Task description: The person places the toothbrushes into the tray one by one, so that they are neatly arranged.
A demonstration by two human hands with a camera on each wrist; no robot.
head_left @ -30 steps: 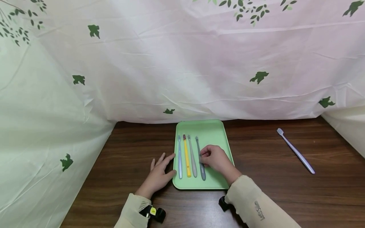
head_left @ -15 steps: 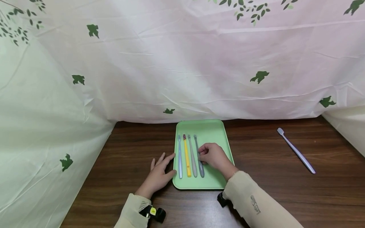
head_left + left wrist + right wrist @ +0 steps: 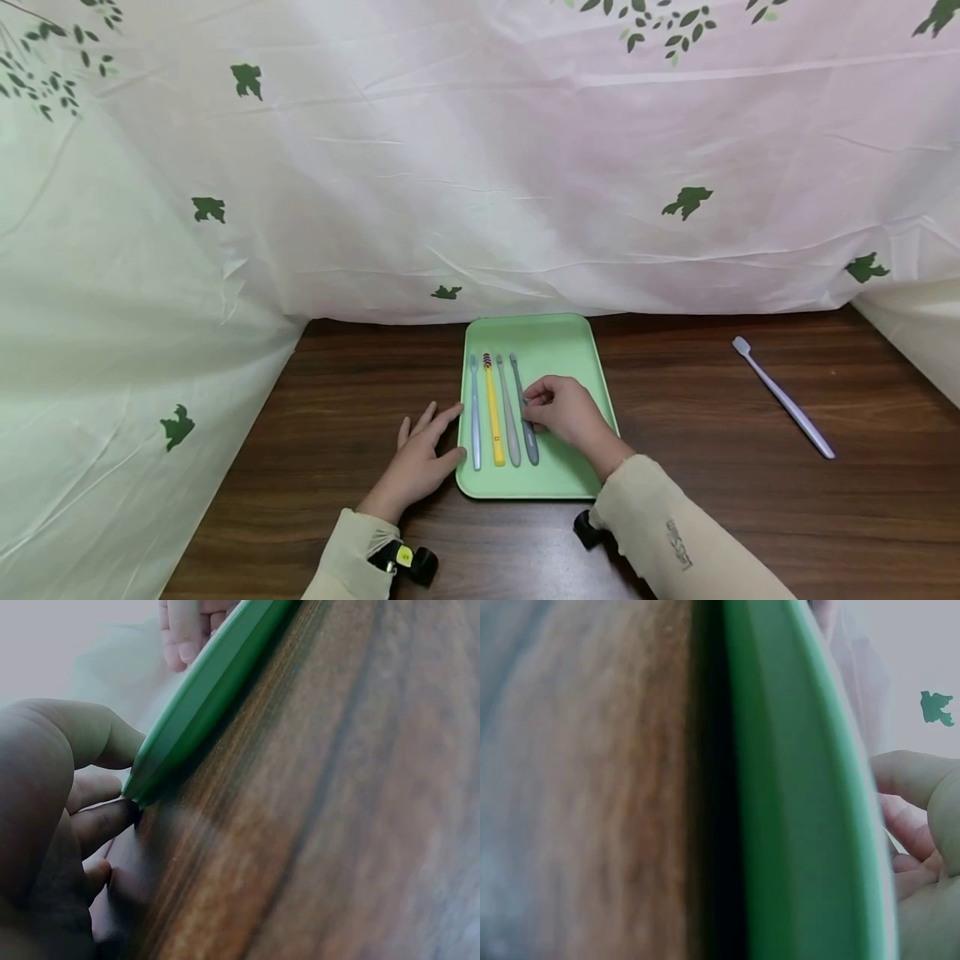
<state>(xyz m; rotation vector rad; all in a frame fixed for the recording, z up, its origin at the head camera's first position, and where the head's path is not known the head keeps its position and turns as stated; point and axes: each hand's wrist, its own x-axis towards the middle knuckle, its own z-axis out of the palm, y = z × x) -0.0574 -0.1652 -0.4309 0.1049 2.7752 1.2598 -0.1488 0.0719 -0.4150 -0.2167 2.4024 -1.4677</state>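
In the head view, a green tray (image 3: 555, 343) bears several toothbrushes lying side by side, heads away from me. From the left come a pale blue toothbrush (image 3: 476, 421), a yellow toothbrush (image 3: 492, 412), a light grey toothbrush (image 3: 510, 425) and a dark grey toothbrush (image 3: 531, 448). My right hand (image 3: 573, 421) pinches the dark grey toothbrush around mid-handle, its fingertips partly covering it. Fingers spread, my left hand (image 3: 412, 467) touches the tray's left rim. The left wrist view shows that hand's thumb and fingers (image 3: 105, 821) at the rim's corner; the tray wall hides the toothbrushes.
A lavender toothbrush (image 3: 783, 402) lies apart on the brown wooden table (image 3: 675, 367), right of the tray. White cloth (image 3: 450, 167) with green leaf prints hangs behind the table and at both sides. The tray's far edge lies close to the cloth.
The right hand has shifted the dark grey toothbrush slightly left and away from me, closer to the light grey one. Over the last half second it stays nearly still. The left hand has not moved.
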